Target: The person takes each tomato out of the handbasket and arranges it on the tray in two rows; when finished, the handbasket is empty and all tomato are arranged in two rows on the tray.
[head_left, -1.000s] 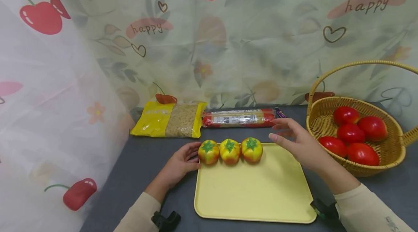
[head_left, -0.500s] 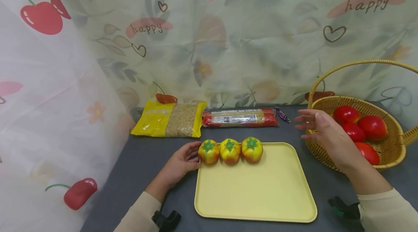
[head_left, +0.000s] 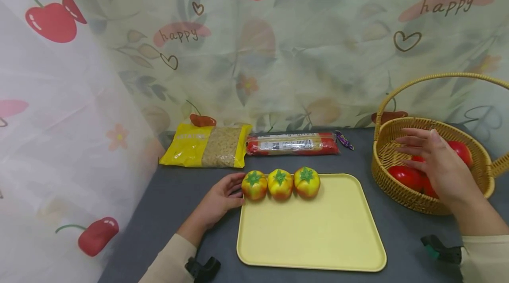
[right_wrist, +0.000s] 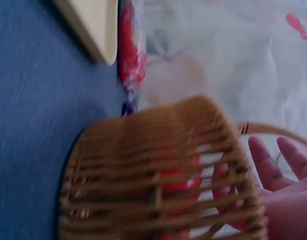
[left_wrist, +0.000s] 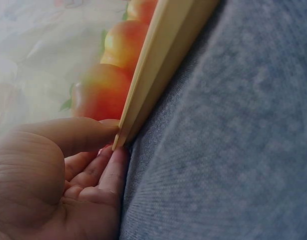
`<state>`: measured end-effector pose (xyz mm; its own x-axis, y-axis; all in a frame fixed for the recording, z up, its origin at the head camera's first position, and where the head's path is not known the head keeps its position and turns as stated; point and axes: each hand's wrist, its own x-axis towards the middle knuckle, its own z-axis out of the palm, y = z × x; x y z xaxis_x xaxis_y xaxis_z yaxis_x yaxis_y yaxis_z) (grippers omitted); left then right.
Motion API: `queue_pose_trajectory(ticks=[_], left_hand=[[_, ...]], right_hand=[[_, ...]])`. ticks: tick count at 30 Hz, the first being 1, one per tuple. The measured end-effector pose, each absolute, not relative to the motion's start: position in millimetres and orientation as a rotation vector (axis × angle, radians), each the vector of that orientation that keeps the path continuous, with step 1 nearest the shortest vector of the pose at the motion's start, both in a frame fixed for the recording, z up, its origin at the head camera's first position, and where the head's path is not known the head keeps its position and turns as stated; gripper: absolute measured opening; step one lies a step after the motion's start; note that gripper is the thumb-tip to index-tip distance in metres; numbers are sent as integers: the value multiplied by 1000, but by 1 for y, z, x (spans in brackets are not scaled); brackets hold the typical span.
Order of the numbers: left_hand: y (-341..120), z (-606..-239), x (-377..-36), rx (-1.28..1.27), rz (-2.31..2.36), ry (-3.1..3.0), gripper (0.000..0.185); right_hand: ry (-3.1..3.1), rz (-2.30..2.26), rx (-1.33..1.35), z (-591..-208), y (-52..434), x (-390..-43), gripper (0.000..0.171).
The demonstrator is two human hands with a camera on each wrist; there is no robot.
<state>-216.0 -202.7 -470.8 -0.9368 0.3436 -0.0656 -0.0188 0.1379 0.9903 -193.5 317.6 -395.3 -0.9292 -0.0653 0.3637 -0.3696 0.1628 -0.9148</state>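
Right hand (head_left: 441, 166) spread with fingers apart above the wicker basket (head_left: 401, 196), over the red tomatoes (head_left: 405, 176), gripping nothing yet. Left hand (head_left: 220, 199) loosely curled, fingertips pinching the corner of the yellow tray (head_left: 310, 234) left of the basket, beside three yellow-orange fruits (head_left: 280, 183) along its far edge. Judged mid-reach for a tomato; next move likely called for lowering and closing round one.
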Motion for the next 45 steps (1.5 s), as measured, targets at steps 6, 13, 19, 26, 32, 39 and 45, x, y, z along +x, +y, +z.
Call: queue_pose_trajectory(ticks=[6,13,19,26,32,39,45], left_hand=[[-203,-471,-216,318,1871,2136,75],[-201,-470,-216,325,1876,2136,75],[-201,-470,-217,325,1876,2130,75],[-203,-474,-218,331,1867,2142,75],[-203,-476,-218,342,1867,2152,75],[-201,-475,-218,323,1859,2163,75],[-200,-475,-219,269,1845,2179,76]], right_hand=[[-2367,1584,260,-403,330,-195,43],[-2515,1573,191,-407,336,-199,44],[-2705,1549,218,-405,338,-203,63],[-2863,1572,261,-406,335,-206,70],[-2932,1437,250,-408,335,-207,65],[-2969,1341,229,-407,337,-207,67],[-2872,1518,152,-407,338,-207,73]])
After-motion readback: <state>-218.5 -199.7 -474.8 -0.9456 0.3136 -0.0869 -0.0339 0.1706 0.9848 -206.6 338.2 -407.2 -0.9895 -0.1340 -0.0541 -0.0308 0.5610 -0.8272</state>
